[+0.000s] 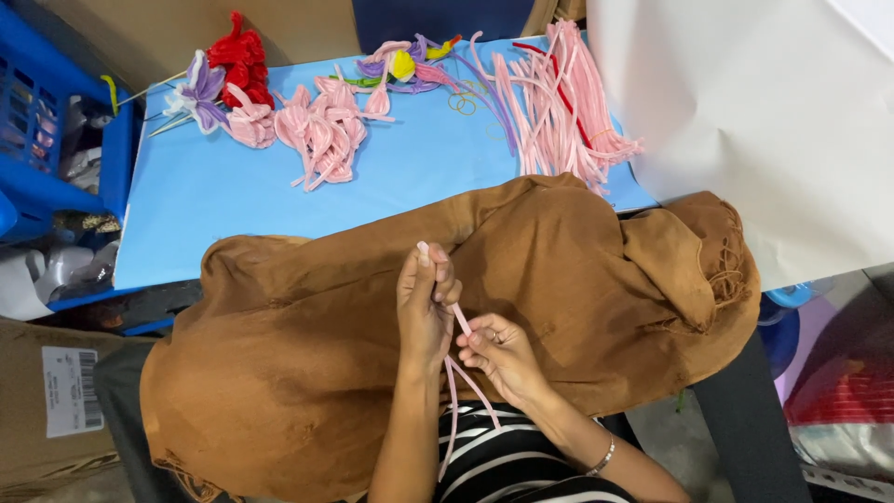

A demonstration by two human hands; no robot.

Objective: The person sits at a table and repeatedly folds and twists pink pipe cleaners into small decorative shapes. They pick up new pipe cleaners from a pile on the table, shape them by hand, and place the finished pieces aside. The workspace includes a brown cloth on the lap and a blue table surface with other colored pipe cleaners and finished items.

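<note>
My left hand (pixel 424 298) pinches the upper end of a pink pipe cleaner (pixel 460 319) above a brown cloth (pixel 307 345) spread over my lap. My right hand (pixel 498 352) grips the same pipe cleaner lower down, and its loose ends hang towards my striped top. Both hands are close together, fingers closed around the fuzzy wire.
A light blue table (pixel 223 196) holds a bundle of pink pipe cleaners (pixel 563 102), folded pink flower shapes (pixel 321 130), a red flower (pixel 240 58), and a purple and white one (pixel 200 93). A blue crate (pixel 42 121) stands at left, white sheet (pixel 745 121) at right, cardboard box (pixel 56 401) lower left.
</note>
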